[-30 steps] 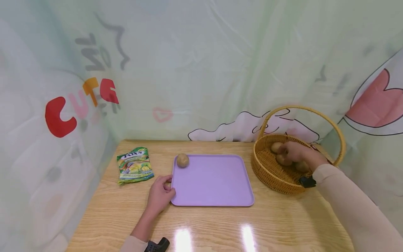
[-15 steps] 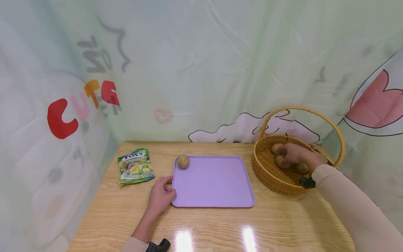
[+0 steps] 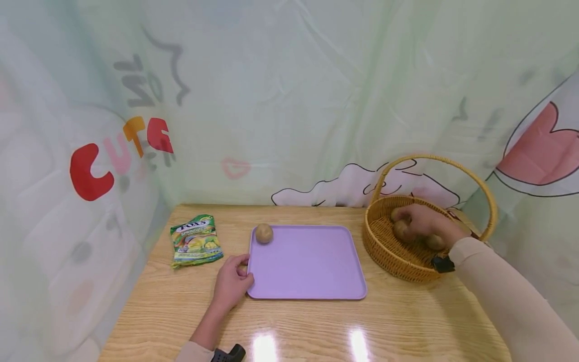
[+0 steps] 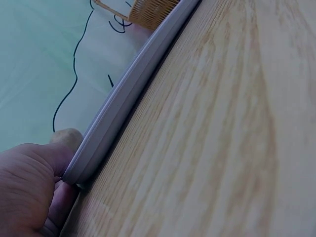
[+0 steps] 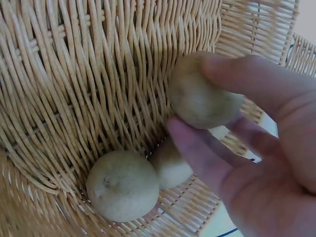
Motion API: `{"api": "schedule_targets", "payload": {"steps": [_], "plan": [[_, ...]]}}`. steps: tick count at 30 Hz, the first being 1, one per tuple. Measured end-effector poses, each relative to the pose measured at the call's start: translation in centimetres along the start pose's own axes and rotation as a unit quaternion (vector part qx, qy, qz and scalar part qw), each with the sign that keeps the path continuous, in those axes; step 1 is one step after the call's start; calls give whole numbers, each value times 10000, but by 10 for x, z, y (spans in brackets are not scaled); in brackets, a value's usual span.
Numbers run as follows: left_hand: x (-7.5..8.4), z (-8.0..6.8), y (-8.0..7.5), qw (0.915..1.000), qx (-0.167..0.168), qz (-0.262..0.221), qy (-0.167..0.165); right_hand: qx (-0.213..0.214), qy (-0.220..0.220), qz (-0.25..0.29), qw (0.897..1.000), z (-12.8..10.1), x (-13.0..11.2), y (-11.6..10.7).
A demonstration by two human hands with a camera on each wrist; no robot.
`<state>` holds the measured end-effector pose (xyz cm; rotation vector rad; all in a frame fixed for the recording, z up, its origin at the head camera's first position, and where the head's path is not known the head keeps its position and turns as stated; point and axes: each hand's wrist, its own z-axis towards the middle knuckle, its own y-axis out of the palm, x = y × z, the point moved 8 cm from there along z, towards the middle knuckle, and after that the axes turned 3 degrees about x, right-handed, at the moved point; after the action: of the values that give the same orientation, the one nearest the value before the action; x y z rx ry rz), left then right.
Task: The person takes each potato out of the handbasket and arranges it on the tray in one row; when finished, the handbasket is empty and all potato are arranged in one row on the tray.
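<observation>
A purple tray (image 3: 307,261) lies on the table, a round brown potato (image 3: 264,233) at its far left corner. My left hand (image 3: 231,284) grips the tray's left edge. In the left wrist view, the thumb is over the rim and fingers are beneath it. Inside the wicker basket (image 3: 398,266) at the right is my right hand (image 3: 427,221). The right wrist view shows it holding a potato (image 5: 195,94) between thumb and fingers. Beside that one, another potato (image 5: 122,186) and a partly hidden potato (image 5: 170,165) lie against the wicker.
A green and yellow candy bag (image 3: 196,241) lies left of the tray on the wooden table (image 3: 307,327). The basket's tall arched handle (image 3: 434,158) rises above the right hand. A printed curtain (image 3: 271,100) hangs behind and at both sides.
The head view has shifted slightly. In the basket, the potato under my right hand has moved a little to the left. My left hand stays on the tray's edge.
</observation>
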<state>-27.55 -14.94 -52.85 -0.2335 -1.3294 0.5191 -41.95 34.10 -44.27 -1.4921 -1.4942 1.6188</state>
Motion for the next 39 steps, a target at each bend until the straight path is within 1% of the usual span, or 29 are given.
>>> {"api": "schedule_targets", "payload": {"steps": [5,9,10,13,17,20,23,28,29,35,39], "plan": [[-1,-1,0,10000,19,-1,-18,466,-326,-288,9980,1,-16,-16],[0,0,0,10000,20,12,13,806,-445,-345,9951,-1,-33,-29],[1,0,0,10000,25,-4,17,877,-539,-354,9941,-2,-38,-32],[2,0,-1,10000,23,-39,38,984,-569,-281,9931,-5,-53,-39],[3,0,-1,10000,-11,-34,29,912,-537,-79,9944,-7,-71,-43],[2,0,0,10000,-34,39,20,933,-505,-71,9943,-7,-86,-45],[2,0,0,9999,-39,101,13,990,-496,-78,9938,-5,-101,-44],[1,0,1,10000,-36,49,-13,1113,-911,-103,9895,2,-125,-39],[1,0,1,10000,-37,37,-16,1111,-987,-46,9889,3,-130,-38],[0,0,1,10000,-40,62,-2,999,-1073,276,9888,11,-155,-22],[0,1,1,9999,-16,97,34,1088,-1363,318,9842,22,-173,-15]]}}
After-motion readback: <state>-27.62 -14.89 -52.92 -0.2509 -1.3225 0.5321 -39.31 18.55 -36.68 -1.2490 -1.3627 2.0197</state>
